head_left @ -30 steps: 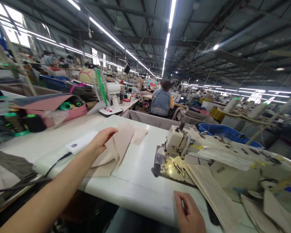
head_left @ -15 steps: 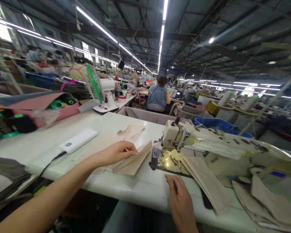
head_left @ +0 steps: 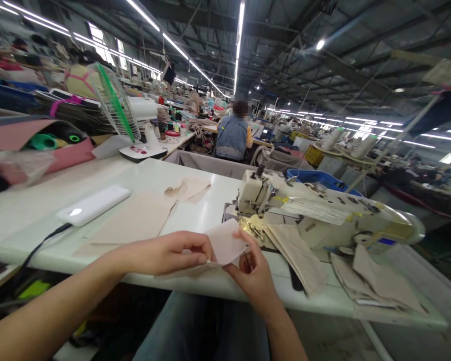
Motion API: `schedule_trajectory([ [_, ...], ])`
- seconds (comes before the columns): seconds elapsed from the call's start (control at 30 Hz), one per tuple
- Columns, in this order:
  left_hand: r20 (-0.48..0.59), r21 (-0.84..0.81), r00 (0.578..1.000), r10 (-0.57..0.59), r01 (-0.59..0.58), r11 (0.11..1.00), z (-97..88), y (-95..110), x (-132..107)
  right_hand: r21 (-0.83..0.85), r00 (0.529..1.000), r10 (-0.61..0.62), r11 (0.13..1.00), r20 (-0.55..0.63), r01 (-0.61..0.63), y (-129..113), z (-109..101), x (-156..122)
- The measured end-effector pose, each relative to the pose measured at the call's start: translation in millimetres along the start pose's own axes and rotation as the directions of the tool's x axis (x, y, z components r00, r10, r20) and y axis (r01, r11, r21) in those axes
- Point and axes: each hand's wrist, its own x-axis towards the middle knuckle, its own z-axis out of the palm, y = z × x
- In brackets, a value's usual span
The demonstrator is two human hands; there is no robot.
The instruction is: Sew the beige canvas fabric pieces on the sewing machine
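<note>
A beige fabric piece (head_left: 225, 241) is held between both hands at the table's front edge, close to the sewing machine's needle area. My left hand (head_left: 176, 253) is closed on its left side, thumb and fingers pinching it. On the right edge, my right hand (head_left: 250, 265) grips the fabric with bent fingers. Just behind stands the white sewing machine (head_left: 253, 193), its lamp lighting the metal plate (head_left: 252, 226). Left of my hands, flat beige fabric pieces (head_left: 135, 215) lie on the table, and a small crumpled piece (head_left: 190, 189) rests farther back.
Folded beige pieces (head_left: 298, 258) lie right of the needle area, with another stack (head_left: 376, 281) farther right. A white power bank (head_left: 93, 204) with a black cable sits on the left. A fan (head_left: 124, 110) stands behind it. A person in a denim vest (head_left: 231, 138) sits ahead.
My left hand has brought the fabric piece right and nearer the front edge. My right hand has risen from the table and taken hold of its right side. The view has shifted right.
</note>
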Motion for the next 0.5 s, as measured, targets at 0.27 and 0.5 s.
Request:
schedule_trajectory([
  [0.27, -0.108, -0.358, 0.991, -0.075, 0.031, 0.933, -18.8, -10, -8, 0.043, 0.976, 0.063, 0.998, -0.207, -0.055, -14, -15, 18],
  [0.5, -0.438, -0.134, 0.880, -0.182, 0.137, 0.982, -21.7, -29, 22, -0.104, 0.956, 0.001, 0.994, -0.292, -0.033, -32, -32, 47],
])
